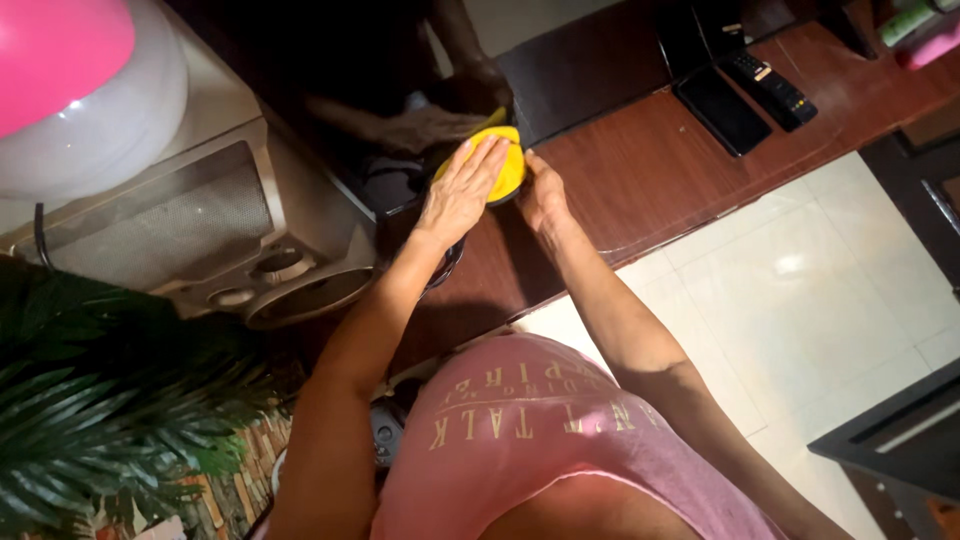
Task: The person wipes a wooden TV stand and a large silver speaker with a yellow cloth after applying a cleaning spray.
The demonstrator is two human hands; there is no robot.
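left hand: lying flat, fingers stretched out and together, palm pressing down on the yellow cloth; not gripping, just pressing.
right hand: sitting just beside the cloth's right edge, fingers curled at its border; cannot tell whether they are pinching it or only touching.
yellow cloth: lying on the dark glossy surface at the far-left end of the reddish-brown counter, mostly covered by the left hand.
progress: judging it as mid-wipe; the cloth is working one spot near the counter's left end, and the long stretch toward the right end is looking not yet covered. No visible dirt or wet streaks, so done versus left is hard to call.
on the counter: black remote and a dark phone lying near the far-right end, well apart from the hands.
nearby: grey speaker standing left of the counter, palm leaves at lower left.
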